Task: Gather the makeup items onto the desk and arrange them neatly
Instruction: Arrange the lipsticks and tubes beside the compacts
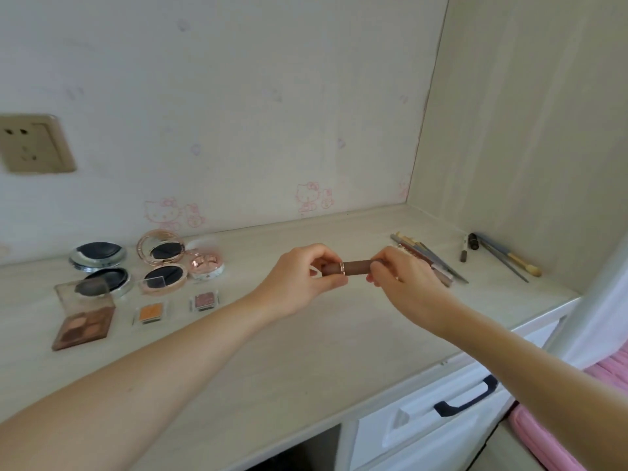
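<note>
Both hands are up over the middle of the desk (306, 351) pinching a lipstick (346, 267) sideways between them, left hand (299, 280) on one end and right hand (404, 277) on the other, fingers curled tight around it, so it's held in the air, not lying on the desk. The tube is matte brown with a thin rose-gold ring around the middle, and it's closed as far as I can see. Over on the left of the desk it's pretty tidy already: a silver compact (98, 265) lying open with dark inserts in both halves, a pink compact (162, 263) also open, and a little round rose-gold pot (206, 265) right beside that one. In front of those there's a brown palette (85, 321) with four shades and a clear lid flipped up, plus two small single shadows, one orange (150, 312) and one sparkly pinkish (204, 300). On the right, behind the right hand, there's a bunch of pencils (424, 254), too overlapped for me to count, then further right a short dark pen (464, 248), a small dark tube (473, 241) and two slim brushes (506, 258) near the side wall. Can't read any brand on any of it. The back wall has faint pink cartoon cat stickers (309, 195) and a socket (34, 144) on the left.
</note>
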{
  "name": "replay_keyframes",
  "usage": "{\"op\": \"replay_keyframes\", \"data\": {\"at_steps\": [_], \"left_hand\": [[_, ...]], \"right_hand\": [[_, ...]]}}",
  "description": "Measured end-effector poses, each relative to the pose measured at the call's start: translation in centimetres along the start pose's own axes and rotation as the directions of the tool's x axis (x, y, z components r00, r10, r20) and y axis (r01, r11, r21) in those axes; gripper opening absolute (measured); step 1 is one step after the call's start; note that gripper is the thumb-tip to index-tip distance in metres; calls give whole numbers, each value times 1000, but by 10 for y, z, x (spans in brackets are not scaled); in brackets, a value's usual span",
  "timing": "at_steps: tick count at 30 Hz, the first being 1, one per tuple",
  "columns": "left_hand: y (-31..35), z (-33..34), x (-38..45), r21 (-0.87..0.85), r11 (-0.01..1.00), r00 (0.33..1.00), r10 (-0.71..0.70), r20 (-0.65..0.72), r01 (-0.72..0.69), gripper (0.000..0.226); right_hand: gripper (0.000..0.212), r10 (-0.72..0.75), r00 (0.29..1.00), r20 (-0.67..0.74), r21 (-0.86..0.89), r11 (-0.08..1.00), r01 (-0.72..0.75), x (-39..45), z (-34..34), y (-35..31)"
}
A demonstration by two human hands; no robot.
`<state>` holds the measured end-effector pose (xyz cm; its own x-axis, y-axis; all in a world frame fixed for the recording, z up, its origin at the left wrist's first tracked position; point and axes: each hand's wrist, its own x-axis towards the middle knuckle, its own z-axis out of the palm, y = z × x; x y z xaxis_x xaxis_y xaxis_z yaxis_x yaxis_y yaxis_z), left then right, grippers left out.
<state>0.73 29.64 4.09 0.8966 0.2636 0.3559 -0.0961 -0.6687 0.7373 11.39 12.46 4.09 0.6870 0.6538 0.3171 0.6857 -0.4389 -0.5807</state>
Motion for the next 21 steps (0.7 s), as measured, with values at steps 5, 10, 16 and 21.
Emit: {"op": "replay_keyframes", "data": {"at_steps": [5, 10, 16, 21], "left_hand": [[-10, -37, -35, -1, 1000, 996, 0, -87, 0, 12], [-27, -71, -77, 46, 999, 983, 10, -183, -1, 12], [-49, -114, -126, 159, 986, 971, -4, -237, 42, 12], [-61, -126, -156, 209, 975, 956, -15, -293, 79, 13]], "right_hand": [[18, 48, 999, 6, 293, 955, -48, -3, 27, -44], [13, 66, 997, 43, 553, 829, -79, -6, 66, -92], [11, 6, 994, 109, 701, 708, -81, -24, 123, -145], [9, 10, 995, 97, 776, 626, -82, -34, 154, -166]]}}
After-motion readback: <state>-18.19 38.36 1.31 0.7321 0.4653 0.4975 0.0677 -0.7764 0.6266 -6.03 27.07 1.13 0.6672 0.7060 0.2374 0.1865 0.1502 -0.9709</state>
